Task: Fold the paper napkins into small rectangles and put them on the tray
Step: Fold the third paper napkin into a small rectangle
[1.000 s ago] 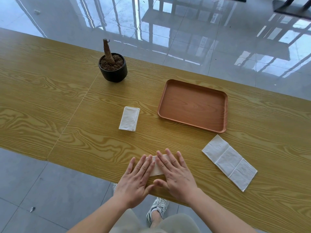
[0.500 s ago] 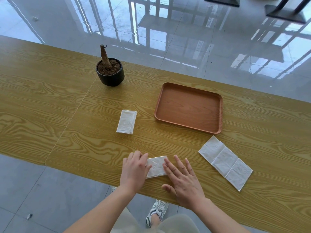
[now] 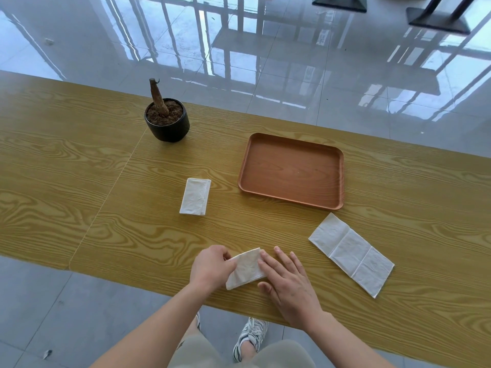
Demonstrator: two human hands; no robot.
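The left hand (image 3: 212, 266) pinches the raised left edge of a napkin (image 3: 245, 268) by the table's (image 3: 79, 181) near edge, and the right hand (image 3: 289, 284) presses its right edge with straight fingers. Bare wood separates it from a folded napkin (image 3: 195, 196), the tray (image 3: 292, 171) and a long napkin (image 3: 350, 254).

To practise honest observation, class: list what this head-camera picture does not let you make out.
Head view: left edge of the held napkin, covered by the left hand.
Head view: its right edge, under fingers of the right hand.
Head view: layers in the folded napkin, too small to count.
Head view: ends of the table, cut off by the picture's side edges.
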